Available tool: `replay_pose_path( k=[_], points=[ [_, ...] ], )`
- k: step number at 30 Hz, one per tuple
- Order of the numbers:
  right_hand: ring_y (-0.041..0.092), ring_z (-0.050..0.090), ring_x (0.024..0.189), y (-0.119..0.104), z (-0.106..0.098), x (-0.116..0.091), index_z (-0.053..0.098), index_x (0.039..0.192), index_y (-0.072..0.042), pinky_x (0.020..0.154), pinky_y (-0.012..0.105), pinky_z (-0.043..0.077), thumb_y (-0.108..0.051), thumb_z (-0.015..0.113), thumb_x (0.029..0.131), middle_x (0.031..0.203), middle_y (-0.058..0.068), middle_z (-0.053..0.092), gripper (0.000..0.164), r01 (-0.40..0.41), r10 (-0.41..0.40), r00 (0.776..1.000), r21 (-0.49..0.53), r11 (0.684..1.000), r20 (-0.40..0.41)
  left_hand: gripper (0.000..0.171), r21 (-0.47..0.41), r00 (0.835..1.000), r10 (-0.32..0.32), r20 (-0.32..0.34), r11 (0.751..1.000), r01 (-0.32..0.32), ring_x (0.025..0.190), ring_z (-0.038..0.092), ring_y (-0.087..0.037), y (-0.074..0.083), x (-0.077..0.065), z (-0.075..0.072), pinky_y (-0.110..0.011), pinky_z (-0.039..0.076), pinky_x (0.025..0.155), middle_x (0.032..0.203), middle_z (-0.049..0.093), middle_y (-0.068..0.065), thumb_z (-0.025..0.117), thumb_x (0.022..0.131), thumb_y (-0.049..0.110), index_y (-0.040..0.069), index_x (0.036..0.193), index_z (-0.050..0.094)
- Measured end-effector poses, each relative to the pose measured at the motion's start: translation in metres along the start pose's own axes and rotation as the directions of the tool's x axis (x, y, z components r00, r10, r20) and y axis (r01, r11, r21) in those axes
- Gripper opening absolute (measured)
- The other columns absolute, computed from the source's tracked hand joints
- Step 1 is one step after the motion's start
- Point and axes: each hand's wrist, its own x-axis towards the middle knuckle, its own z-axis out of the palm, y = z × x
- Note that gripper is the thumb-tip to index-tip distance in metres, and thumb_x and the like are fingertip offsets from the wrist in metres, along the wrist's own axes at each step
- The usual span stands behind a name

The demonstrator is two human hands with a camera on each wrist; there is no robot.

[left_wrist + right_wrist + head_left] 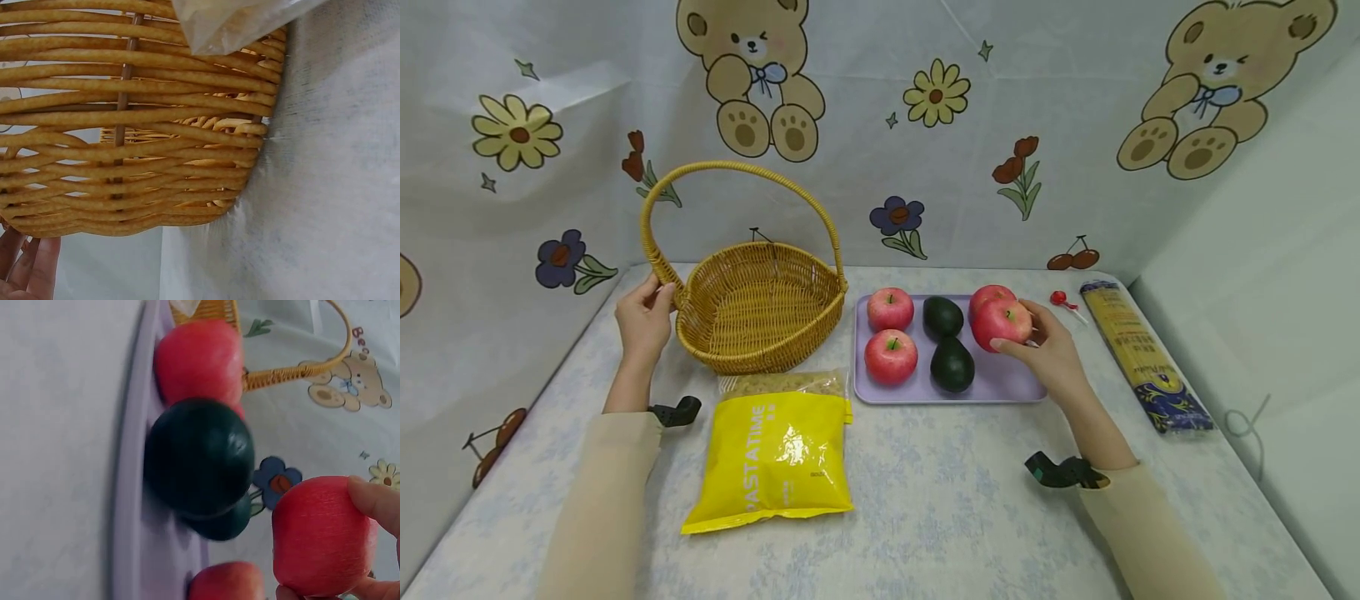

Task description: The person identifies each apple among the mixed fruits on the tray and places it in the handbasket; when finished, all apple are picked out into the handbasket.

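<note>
A wicker basket (760, 367) is pinched at its left side by the left hand (646, 323), thumb and fingers closed beside the handle's base (664, 271). It is backed by a printed curtain (850, 108) and fronted by a clear pasta bag (786, 383), partly covered by a yellow bag (775, 458). On a lilac tray (1000, 390), two apples (891, 358) and two avocados (952, 367) are set. Above its right part, an apple (1002, 323) is clamped between the right hand's (1054, 348) thumb and fingers; another apple (991, 293) is partly hidden behind. Farther right, a lollipop (1059, 297) and a noodle packet (1142, 358) are laid, the packet along the table's edge. Between yellow bag and right forearm, bare tabletop (940, 492) is left.
</note>
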Motion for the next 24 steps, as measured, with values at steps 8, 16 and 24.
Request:
replay_pose_path(
  k=[8, 16, 24],
  points=[
    [0.029, 0.047, 0.127, -0.041, 0.027, 0.015, 0.036, 0.150, -0.014, 0.102, 0.036, 0.051, -0.024, 0.078, 0.083, 0.146, 0.010, 0.046, 0.079, 0.091, -0.096, 0.994, 0.094, 0.991, 0.059, 0.040, -0.005, 1.000, 0.009, 0.005, 1.000, -0.009, 0.086, 0.056, 0.007, 0.001, -0.001, 0.001, -0.002, 0.051, 0.074, 0.136, 0.059, -0.015, 0.053, 0.101, 0.018, 0.011, 0.140, 0.053],
    [0.027, 0.052, 0.121, -0.093, 0.069, 0.030, 0.040, 0.147, -0.016, 0.104, 0.044, 0.050, -0.024, 0.080, 0.081, 0.140, 0.009, 0.052, 0.078, 0.144, -0.167, 0.973, 0.149, 0.978, 0.158, 0.041, 0.030, 0.999, -0.019, 0.031, 0.999, 0.018, 0.087, 0.056, 0.007, 0.002, -0.002, 0.001, -0.008, 0.055, 0.080, 0.138, 0.057, -0.013, 0.051, 0.102, 0.023, 0.015, 0.142, 0.052],
    [0.021, 0.053, 0.116, -0.133, 0.134, 0.046, 0.043, 0.145, -0.020, 0.098, 0.037, 0.052, -0.027, 0.081, 0.079, 0.135, 0.004, 0.055, 0.076, 0.172, -0.232, 0.933, 0.225, 0.959, 0.275, 0.039, -0.047, 1.000, -0.007, 0.017, 0.999, 0.008, 0.080, 0.055, 0.013, -0.002, 0.002, -0.001, -0.001, 0.051, 0.071, 0.139, 0.055, -0.017, 0.053, 0.100, 0.017, 0.010, 0.138, 0.055]
  ],
)
